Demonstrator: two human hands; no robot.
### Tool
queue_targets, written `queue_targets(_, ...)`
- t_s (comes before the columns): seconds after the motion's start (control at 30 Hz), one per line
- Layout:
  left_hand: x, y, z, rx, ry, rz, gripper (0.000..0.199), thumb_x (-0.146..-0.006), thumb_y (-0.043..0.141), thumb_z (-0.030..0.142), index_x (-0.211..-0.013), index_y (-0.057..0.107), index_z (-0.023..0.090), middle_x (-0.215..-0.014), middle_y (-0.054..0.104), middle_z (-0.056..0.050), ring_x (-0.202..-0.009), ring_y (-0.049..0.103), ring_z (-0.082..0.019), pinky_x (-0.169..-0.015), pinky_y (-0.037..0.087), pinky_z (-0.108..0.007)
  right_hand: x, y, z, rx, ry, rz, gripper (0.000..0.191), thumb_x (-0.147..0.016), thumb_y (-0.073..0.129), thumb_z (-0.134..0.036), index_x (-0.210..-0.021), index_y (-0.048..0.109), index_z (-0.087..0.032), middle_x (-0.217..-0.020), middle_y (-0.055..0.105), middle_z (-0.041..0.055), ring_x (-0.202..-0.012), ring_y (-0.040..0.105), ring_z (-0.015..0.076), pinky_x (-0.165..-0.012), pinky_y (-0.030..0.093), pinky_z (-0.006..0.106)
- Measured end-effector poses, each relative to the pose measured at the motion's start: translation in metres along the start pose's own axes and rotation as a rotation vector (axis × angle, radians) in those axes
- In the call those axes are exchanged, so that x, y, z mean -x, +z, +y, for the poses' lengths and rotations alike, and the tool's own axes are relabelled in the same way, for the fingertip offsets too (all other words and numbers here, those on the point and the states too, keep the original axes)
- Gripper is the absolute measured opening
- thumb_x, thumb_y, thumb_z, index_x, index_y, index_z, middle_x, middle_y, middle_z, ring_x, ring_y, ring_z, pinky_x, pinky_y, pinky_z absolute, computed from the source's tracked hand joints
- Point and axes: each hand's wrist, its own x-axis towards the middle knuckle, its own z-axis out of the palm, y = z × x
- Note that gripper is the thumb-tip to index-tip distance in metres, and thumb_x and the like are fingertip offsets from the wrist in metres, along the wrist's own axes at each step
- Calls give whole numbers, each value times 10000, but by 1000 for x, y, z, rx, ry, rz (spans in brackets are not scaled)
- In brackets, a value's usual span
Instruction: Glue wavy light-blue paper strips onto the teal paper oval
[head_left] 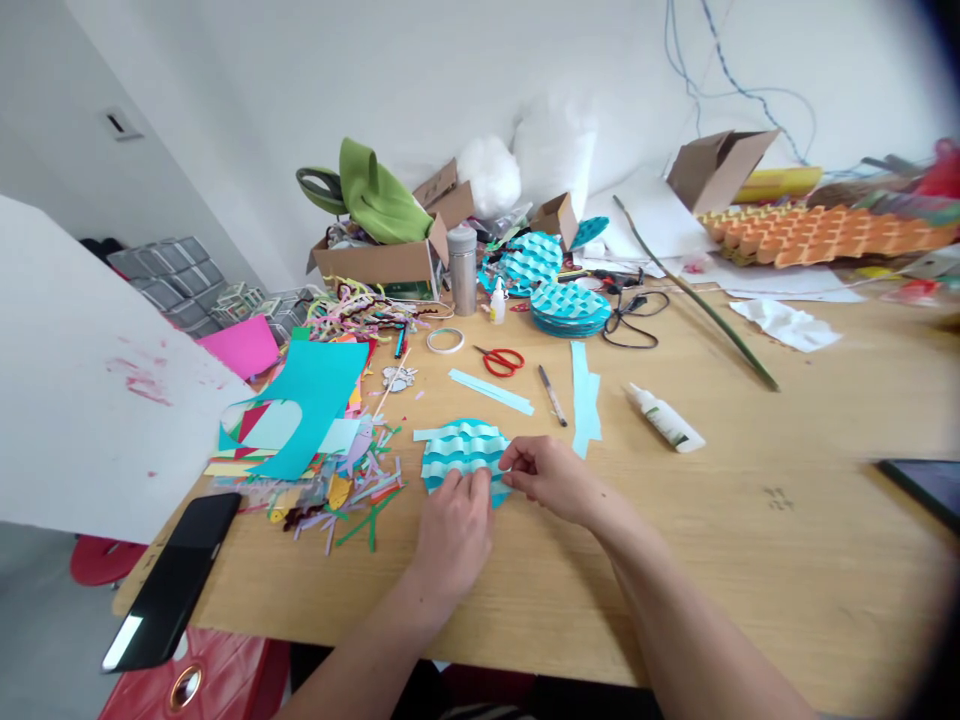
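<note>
At the worktop (750, 570), left of its middle and towards its near edge, I work over a blue paper disc (459, 457) crossed by wavy pale strips (426, 435). My left hand (454, 525) bears down with fingers bent; my right hand (551, 475) is nearly closed at the disc's right edge, though whether it grips a strip I cannot tell. Shaping or seating a strip appears to be in hand; the next move calls for light fingertip pressure that spares the waves. Red scissors (510, 362) lie beyond, a glue bottle (666, 418) to the right.
</note>
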Motion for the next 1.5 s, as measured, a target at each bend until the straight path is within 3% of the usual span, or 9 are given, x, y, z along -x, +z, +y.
queue_targets(0.17, 3, 5, -1, 17, 11, 60, 230, -879, 490, 86, -1089, 512, 178, -917, 655, -59, -916, 590, -244, -768, 516, -371, -1, -2, 1, 139, 54, -9, 134, -739, 621, -111, -838, 682, -177, -703, 685, 0, -650, 620, 130, -585, 403, 215)
queue_targets(0.3, 3, 5, -1, 26, 10, 67, 225, -879, 480, 79, -1077, 516, 181, -911, 654, -58, -915, 593, -242, -777, 519, -373, 0, -4, -2, 202, 101, -55, 126, -749, 619, -97, -808, 689, -184, -683, 688, -4, -623, 630, 127, -596, 403, 214)
queue_targets(1.03, 8, 6, -3, 78, 0, 124, 350, -766, 487, 10, -1065, 519, 188, -894, 670, -52, -881, 607, -246, -738, 528, -372, -3, 12, 3, 357, 104, -39, 37, -749, 641, -162, -754, 662, -192, -752, 689, 31, -693, 605, 162, -576, 326, 243)
queue_targets(1.5, 10, 2, -5, 148, -40, 65, 370, -730, 461, -17, -1026, 521, 197, -835, 683, -28, -881, 627, -225, -747, 537, -350, -3, 14, 3, 381, 102, -22, 49, -745, 626, -142, -741, 634, -191, -752, 686, 36, -685, 593, 154, -574, 307, 230)
